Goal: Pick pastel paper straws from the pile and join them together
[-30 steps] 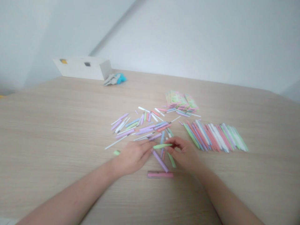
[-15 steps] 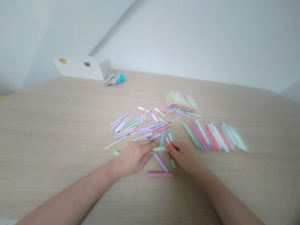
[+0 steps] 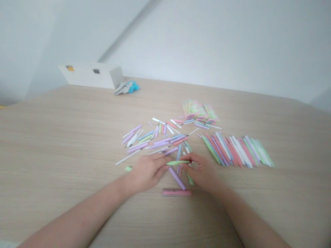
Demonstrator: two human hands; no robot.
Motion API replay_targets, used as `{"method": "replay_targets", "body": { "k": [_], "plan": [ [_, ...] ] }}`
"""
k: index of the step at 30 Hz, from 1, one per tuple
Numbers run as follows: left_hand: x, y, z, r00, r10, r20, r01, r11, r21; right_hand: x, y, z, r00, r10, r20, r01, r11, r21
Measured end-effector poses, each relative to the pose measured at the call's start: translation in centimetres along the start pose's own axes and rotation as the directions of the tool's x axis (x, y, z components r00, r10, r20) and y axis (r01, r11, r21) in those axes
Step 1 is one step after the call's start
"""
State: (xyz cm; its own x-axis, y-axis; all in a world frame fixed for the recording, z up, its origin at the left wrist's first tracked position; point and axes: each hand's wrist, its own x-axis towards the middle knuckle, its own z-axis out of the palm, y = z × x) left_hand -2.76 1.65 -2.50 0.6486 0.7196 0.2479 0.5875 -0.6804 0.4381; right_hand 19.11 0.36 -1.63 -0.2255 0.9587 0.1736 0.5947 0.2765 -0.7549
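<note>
A slim green pen barrel (image 3: 177,162) lies level between my two hands, just above the table. My left hand (image 3: 148,172) is closed round its left end, the fingertips partly hidden. At the other end, the fingers of my right hand (image 3: 204,170) curl about the dark-tipped end, with the thumb lower and a little off the barrel. Beneath the hands are a purple pen piece (image 3: 177,178) and a green one (image 3: 190,179). A pink pen piece (image 3: 176,193) lies crosswise nearest to me.
Loose pen parts and white refills (image 3: 157,143) are scattered beyond my hands. To the right lies a row of pastel pens (image 3: 238,150). Stacked printed packets (image 3: 198,110) stand behind. Farther left are a white box (image 3: 89,75) and a grey-and-blue crumpled item (image 3: 127,87).
My right thumb has moved down off the green pen barrel, and more of its right end shows. The left hand has stayed nearly still.
</note>
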Motion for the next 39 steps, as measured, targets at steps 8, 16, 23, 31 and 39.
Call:
{"method": "replay_targets", "body": {
  "k": [8,16,23,31,39],
  "plan": [
    [0.0,-0.1,0.0,0.998,0.062,-0.027,-0.063,0.997,-0.044,0.1,0.2,0.1,0.993,-0.015,0.117,0.024,0.997,-0.074],
    [0.1,0.0,-0.2,0.999,0.031,-0.031,-0.033,0.998,-0.046,-0.2,-0.3,0.1,0.995,-0.044,0.085,0.044,0.999,-0.002],
    [0.1,-0.2,-0.1,0.999,0.026,-0.033,-0.029,0.997,-0.071,-0.2,-0.1,0.5,0.994,-0.109,-0.002,0.109,0.994,-0.022],
    [0.0,-0.2,-0.1,0.993,0.102,-0.056,-0.104,0.994,-0.033,-0.4,-0.6,0.7,0.996,0.005,0.088,-0.002,0.999,-0.041],
    [0.1,-0.3,0.0,0.991,0.113,-0.069,-0.113,0.994,-0.005,-0.2,-1.0,0.4,0.988,0.08,0.129,-0.084,0.996,0.026]
  ]
}}
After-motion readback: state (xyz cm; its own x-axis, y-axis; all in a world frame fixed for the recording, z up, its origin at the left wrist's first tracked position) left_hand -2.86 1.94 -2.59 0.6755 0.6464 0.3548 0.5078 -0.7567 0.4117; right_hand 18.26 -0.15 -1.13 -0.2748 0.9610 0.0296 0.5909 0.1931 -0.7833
